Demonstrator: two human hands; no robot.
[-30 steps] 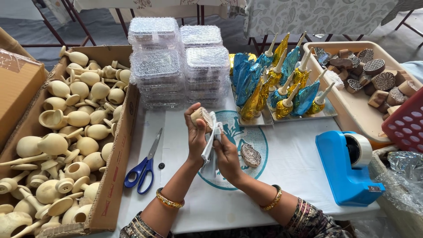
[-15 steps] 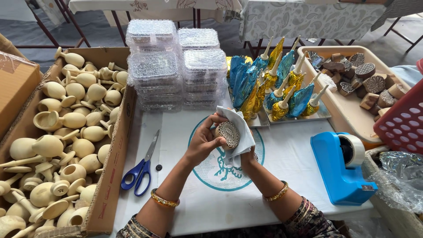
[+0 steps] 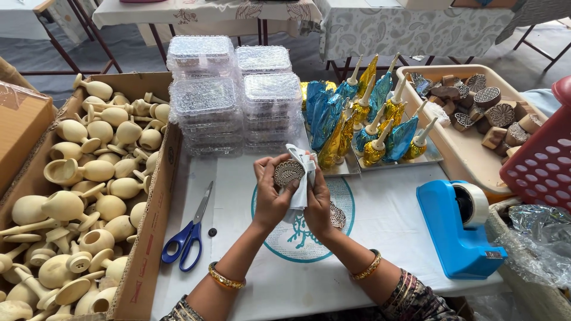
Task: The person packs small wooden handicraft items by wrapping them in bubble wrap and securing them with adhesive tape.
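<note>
Left hand (image 3: 270, 199) pinching carved wooden block (image 3: 288, 173); right hand (image 3: 318, 202) just beside, pressed around white cloth (image 3: 302, 172). Blue scissors (image 3: 189, 235) left of left hand, on tabletop (image 3: 392, 220).

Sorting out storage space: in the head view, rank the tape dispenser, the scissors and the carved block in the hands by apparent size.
1. Blue tape dispenser
2. Blue-handled scissors, long but thin
3. Carved block, held by the left hand and right hand; raised nearer the camera, yet smallest.

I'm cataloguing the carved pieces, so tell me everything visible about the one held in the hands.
The carved stamp block is a paisley-shaped piece that looks like brown wood, its pale patterned face turned up toward the camera. The left hand grips its left edge, the right hand presses a white cloth against its right side. It is held above the white table.
</note>
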